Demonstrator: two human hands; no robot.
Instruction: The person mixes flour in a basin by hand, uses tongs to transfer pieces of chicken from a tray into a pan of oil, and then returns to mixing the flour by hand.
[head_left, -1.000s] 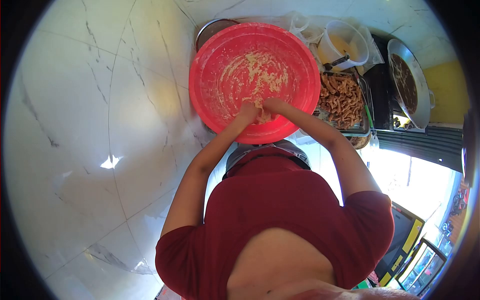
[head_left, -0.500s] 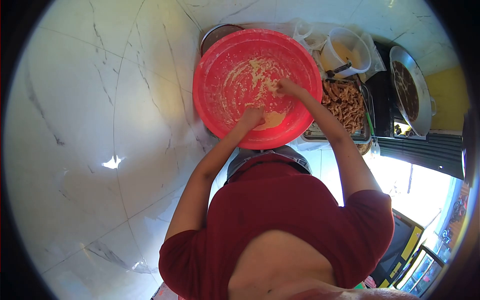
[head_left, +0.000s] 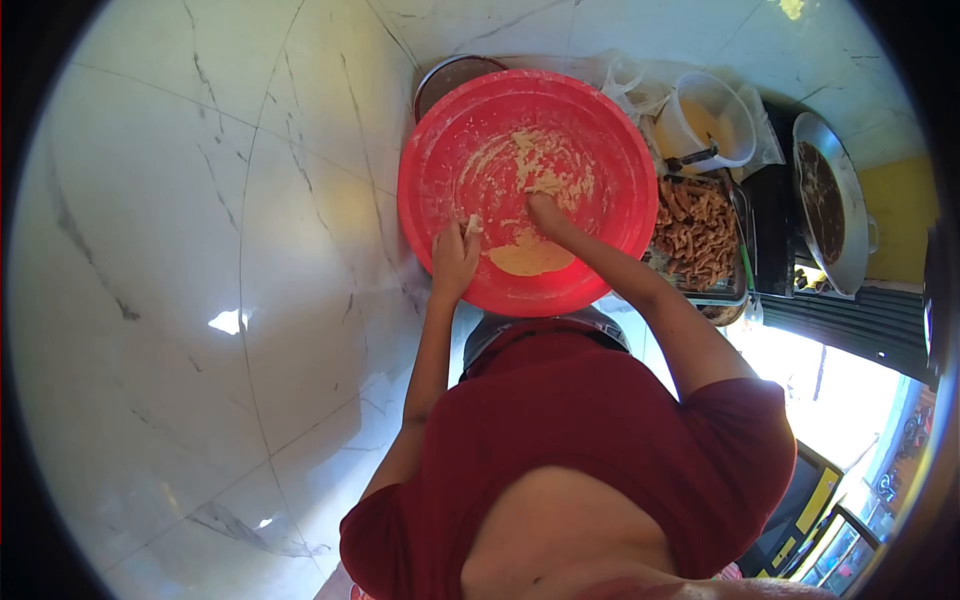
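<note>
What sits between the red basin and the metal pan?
The head view shows a tray of brown strips beside the basin, then a black surface beside the pan.

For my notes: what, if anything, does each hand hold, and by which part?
The left hand seems to pinch a pale piece, by which part is unclear. Whether the right hand holds anything cannot be told.

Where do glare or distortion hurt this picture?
Head view: lower right burns out to white; same view, a glare spot marks the tiles; same view, tile lines bow and corners go black; same view, the bowl shows no strong glare.
</note>
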